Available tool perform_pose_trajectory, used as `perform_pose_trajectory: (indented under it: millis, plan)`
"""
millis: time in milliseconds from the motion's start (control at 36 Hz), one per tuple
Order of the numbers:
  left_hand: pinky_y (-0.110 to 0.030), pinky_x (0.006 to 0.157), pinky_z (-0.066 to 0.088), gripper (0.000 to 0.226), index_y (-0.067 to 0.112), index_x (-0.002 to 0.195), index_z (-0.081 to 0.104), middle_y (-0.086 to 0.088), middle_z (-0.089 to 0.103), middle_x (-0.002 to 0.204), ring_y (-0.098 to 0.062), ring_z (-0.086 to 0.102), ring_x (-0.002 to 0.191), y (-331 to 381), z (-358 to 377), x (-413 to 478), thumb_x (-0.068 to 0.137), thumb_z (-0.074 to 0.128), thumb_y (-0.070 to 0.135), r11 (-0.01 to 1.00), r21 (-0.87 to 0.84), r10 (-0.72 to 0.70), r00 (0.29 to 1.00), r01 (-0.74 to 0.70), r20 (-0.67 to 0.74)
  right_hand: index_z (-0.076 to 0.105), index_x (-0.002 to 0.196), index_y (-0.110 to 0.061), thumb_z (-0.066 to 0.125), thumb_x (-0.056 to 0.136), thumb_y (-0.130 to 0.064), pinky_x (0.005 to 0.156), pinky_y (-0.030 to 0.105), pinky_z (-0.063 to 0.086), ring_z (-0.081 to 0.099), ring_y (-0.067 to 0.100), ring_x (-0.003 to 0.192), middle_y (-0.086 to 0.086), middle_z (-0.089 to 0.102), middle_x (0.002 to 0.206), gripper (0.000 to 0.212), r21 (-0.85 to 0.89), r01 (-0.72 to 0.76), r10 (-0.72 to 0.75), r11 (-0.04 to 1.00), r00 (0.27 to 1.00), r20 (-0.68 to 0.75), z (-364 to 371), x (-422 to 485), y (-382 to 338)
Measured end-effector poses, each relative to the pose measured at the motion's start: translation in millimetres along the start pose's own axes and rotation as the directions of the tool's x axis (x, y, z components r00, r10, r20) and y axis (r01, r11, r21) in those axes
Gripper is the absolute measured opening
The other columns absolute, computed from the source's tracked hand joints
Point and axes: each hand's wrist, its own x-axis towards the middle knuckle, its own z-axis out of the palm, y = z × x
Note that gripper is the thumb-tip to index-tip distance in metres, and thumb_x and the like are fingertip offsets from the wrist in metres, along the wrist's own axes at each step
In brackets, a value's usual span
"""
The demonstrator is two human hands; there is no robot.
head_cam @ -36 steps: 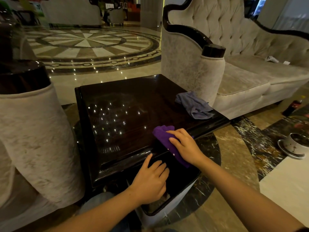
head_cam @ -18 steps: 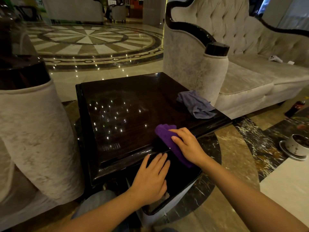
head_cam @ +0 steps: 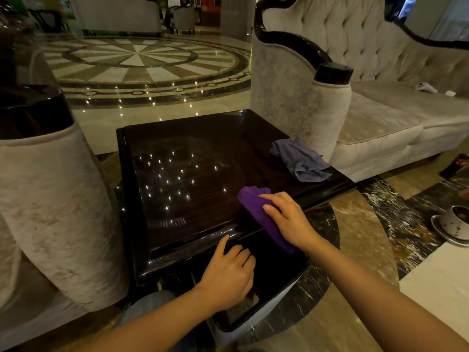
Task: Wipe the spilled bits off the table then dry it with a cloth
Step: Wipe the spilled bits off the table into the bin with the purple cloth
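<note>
A dark glossy square table (head_cam: 193, 158) stands in front of me. My right hand (head_cam: 289, 219) presses a purple cloth (head_cam: 253, 201) on the table's near edge, and the cloth hangs over that edge. Below it is a dark bin (head_cam: 274, 301) with a white body, held against the table's front. My left hand (head_cam: 228, 273) grips the bin's rim, fingers curled over it. A grey-blue cloth (head_cam: 302, 161) lies crumpled at the table's right corner. No spilled bits can be made out on the dark top.
A pale upholstered armchair arm (head_cam: 50, 199) stands close on the left. A tufted sofa (head_cam: 375, 118) is on the right, its arm (head_cam: 330, 105) touching the table's corner. A cup on a saucer (head_cam: 454, 224) sits on the marble floor at right.
My right hand has held the purple cloth at the near edge over the bin the whole time. My left hand's fingers curled tighter on the bin's rim.
</note>
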Motion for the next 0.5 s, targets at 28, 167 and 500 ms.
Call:
perform_pose_trajectory:
  millis: [28, 167, 500]
  plan:
    - [-0.042, 0.09, 0.051, 0.017, 0.026, 0.074, 0.074, 0.01, 0.073, 0.079, -0.007, 0.067, 0.079, -2.2, 0.6, 4.5, 0.063, 0.073, 0.039, 1.0, 0.0, -0.004, 0.998, 0.004, -0.067, 0.051, 0.124, -0.017, 0.046, 0.093, -0.019, 0.084, 0.014, 0.034, 0.048, 0.008, 0.1, -0.003, 0.048, 0.108, 0.032, -0.003, 0.004, -0.004, 1.0, 1.0, 0.004, 0.1, 1.1, 0.6]
    - [-0.035, 0.082, 0.054, 0.018, 0.024, 0.062, 0.068, 0.008, 0.073, 0.078, -0.01, 0.068, 0.078, -21.4, -8.9, 23.4, 0.055, 0.084, 0.027, 0.996, -0.028, -0.09, 0.975, 0.086, -0.203, 0.05, 0.124, -0.02, 0.045, 0.093, -0.021, 0.08, 0.003, 0.034, 0.047, 0.006, 0.099, -0.005, 0.047, 0.108, 0.032, -0.018, 0.027, -0.027, 0.999, 1.0, 0.013, -3.0, 14.8, 2.3]
    - [-0.05, 0.116, 0.001, 0.061, 0.03, 0.147, 0.006, -0.001, -0.003, 0.158, -0.021, -0.001, 0.146, -112.9, -23.0, 71.8, 0.094, 0.026, 0.052, 0.927, 0.003, -0.373, 0.921, 0.375, 0.112, 0.051, 0.124, -0.016, 0.045, 0.093, -0.021, 0.087, 0.023, 0.033, 0.049, 0.017, 0.106, 0.009, 0.054, 0.115, 0.031, -0.143, 0.077, -0.092, 0.987, 0.991, -0.101, -22.7, 116.0, 11.0]
